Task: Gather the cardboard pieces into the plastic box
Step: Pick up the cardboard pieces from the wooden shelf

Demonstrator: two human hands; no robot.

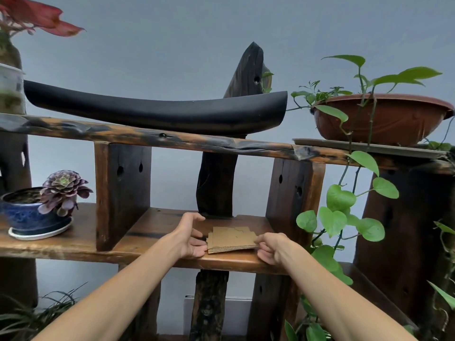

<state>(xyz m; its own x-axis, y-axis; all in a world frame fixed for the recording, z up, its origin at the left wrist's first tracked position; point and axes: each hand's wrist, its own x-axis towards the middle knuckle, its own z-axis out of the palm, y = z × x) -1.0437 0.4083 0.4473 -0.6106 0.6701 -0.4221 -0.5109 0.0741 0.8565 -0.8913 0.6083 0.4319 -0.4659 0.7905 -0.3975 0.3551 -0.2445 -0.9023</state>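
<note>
A flat stack of brown cardboard pieces [232,239] lies on the lower wooden shelf [157,225], between two dark uprights. My left hand [190,238] is at the stack's left edge, fingers spread and curled, fingertips touching the edge. At the right front corner my right hand [269,247] pinches the stack between thumb and fingers. The stack rests on the shelf. No plastic box shows in the head view.
A blue pot with a purple succulent [39,212] stands on the shelf to the left. Green vine leaves [339,217] hang close to my right arm. Above, a long black curved piece [157,112] and a brown planter [379,119] sit on the upper shelf.
</note>
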